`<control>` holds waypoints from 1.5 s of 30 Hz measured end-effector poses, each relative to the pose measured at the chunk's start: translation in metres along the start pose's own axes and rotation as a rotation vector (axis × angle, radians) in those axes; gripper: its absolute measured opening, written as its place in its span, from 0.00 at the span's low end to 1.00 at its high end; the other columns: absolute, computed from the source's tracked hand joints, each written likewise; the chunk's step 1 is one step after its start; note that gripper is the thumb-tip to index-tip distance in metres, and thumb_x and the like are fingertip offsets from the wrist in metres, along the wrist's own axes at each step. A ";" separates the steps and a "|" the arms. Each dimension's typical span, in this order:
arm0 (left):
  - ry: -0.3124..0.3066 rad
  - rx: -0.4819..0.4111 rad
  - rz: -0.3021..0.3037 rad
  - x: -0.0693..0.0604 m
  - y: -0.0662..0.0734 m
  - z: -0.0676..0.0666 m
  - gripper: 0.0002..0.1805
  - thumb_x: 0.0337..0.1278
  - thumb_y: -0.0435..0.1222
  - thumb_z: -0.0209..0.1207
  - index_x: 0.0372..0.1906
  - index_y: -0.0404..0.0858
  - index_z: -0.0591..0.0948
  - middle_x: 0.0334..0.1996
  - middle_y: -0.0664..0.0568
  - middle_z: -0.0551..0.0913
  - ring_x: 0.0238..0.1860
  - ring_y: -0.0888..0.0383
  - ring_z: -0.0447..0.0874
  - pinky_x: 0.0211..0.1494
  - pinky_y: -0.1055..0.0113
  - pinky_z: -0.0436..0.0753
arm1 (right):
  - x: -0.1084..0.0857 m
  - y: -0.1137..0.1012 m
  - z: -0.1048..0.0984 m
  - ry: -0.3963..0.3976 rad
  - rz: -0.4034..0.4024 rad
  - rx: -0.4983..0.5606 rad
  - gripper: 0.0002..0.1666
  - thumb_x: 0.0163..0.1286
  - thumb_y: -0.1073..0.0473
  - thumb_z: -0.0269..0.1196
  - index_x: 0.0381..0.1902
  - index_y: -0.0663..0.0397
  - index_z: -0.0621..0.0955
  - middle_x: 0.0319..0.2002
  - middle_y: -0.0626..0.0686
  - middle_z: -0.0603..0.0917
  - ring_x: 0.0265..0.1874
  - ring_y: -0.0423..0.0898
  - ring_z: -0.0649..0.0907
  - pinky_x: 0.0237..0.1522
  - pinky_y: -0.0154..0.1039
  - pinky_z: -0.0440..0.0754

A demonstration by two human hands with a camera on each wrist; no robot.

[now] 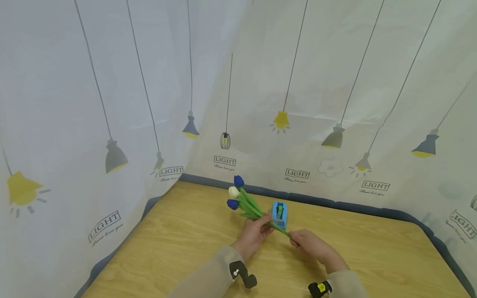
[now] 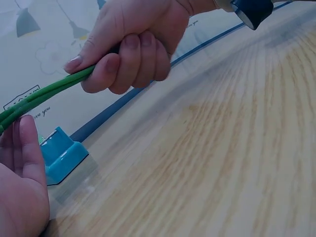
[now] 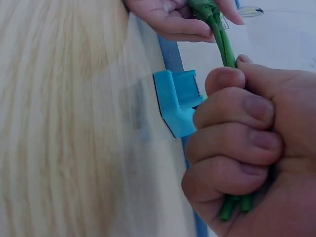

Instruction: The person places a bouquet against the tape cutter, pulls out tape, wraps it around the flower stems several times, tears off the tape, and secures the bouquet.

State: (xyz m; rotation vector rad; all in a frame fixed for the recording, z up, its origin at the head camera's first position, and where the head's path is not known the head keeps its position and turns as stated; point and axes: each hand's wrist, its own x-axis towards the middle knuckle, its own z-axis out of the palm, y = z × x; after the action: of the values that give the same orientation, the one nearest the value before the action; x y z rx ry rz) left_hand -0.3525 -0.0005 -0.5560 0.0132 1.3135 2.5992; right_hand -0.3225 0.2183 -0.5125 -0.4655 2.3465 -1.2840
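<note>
A small bunch of tulips [image 1: 239,194], two blue and one white with green leaves, slants above the table. My left hand [image 1: 256,233] holds the bunch just below the leaves, the stems [image 2: 54,89] passing between its thumb and fingers. Farther down, my right hand [image 1: 311,245] grips the stems in curled fingers, thumb laid along them. Cut stem ends [image 3: 237,205] poke out below that fist in the right wrist view. A blue tape dispenser [image 1: 280,211] with a toothed cutter stands on the table just beyond the stems, between the hands.
The wooden table [image 1: 179,248] runs back to a pale curtain [image 1: 253,103] printed with hanging lamps. A dark blue band [image 1: 316,201] edges the curtain's foot. Black wrist mounts [image 1: 241,273] sit on both sleeves.
</note>
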 end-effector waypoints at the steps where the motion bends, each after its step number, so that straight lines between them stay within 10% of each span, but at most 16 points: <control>1: 0.005 -0.005 0.002 0.000 0.000 0.000 0.04 0.72 0.33 0.64 0.38 0.43 0.84 0.35 0.55 0.87 0.36 0.62 0.88 0.46 0.71 0.89 | 0.001 -0.001 0.001 0.042 -0.030 -0.079 0.30 0.90 0.49 0.45 0.26 0.60 0.74 0.17 0.43 0.65 0.16 0.38 0.62 0.22 0.31 0.64; 7: 0.020 -0.020 0.019 -0.001 0.000 -0.001 0.04 0.73 0.36 0.66 0.38 0.43 0.84 0.38 0.54 0.88 0.39 0.61 0.89 0.48 0.70 0.90 | 0.007 -0.004 0.006 0.259 -0.081 -0.420 0.27 0.87 0.52 0.52 0.21 0.50 0.73 0.18 0.43 0.66 0.19 0.38 0.64 0.28 0.34 0.66; 15: 0.035 -0.040 0.028 0.000 -0.001 -0.002 0.05 0.74 0.34 0.64 0.37 0.42 0.85 0.37 0.53 0.88 0.37 0.62 0.89 0.44 0.72 0.90 | 0.007 -0.007 0.008 0.313 -0.084 -0.562 0.24 0.84 0.53 0.58 0.23 0.50 0.77 0.18 0.43 0.69 0.19 0.38 0.65 0.28 0.35 0.67; 19: 0.050 -0.044 0.025 0.003 -0.002 -0.003 0.05 0.74 0.32 0.63 0.37 0.41 0.84 0.37 0.51 0.89 0.36 0.63 0.90 0.44 0.72 0.90 | 0.007 -0.006 0.008 0.264 -0.072 -0.469 0.25 0.86 0.51 0.54 0.24 0.51 0.80 0.18 0.44 0.69 0.19 0.39 0.66 0.26 0.35 0.67; 26: 0.017 0.007 0.006 0.006 -0.006 -0.003 0.05 0.73 0.29 0.61 0.39 0.40 0.83 0.35 0.54 0.87 0.36 0.62 0.89 0.45 0.71 0.90 | -0.005 -0.008 0.001 0.075 0.103 0.020 0.41 0.88 0.36 0.40 0.39 0.61 0.86 0.17 0.44 0.76 0.15 0.38 0.67 0.18 0.30 0.62; 34: 0.006 0.052 -0.003 0.004 -0.006 -0.002 0.04 0.70 0.29 0.62 0.38 0.41 0.81 0.33 0.54 0.87 0.34 0.62 0.87 0.44 0.70 0.89 | -0.007 0.000 0.001 -0.110 0.209 0.255 0.41 0.89 0.36 0.37 0.41 0.58 0.87 0.17 0.41 0.78 0.13 0.33 0.66 0.17 0.27 0.60; 45: -0.011 0.040 0.001 0.005 -0.007 -0.003 0.04 0.70 0.30 0.62 0.39 0.42 0.82 0.33 0.55 0.88 0.35 0.63 0.87 0.44 0.70 0.89 | 0.000 0.008 0.000 -0.098 0.178 0.225 0.30 0.89 0.41 0.44 0.27 0.49 0.75 0.14 0.40 0.64 0.13 0.36 0.60 0.16 0.29 0.58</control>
State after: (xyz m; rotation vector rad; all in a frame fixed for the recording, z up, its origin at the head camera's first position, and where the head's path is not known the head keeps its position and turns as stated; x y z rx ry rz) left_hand -0.3563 0.0028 -0.5639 0.0345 1.3625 2.5695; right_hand -0.3232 0.2222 -0.5189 -0.2361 2.0804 -1.3856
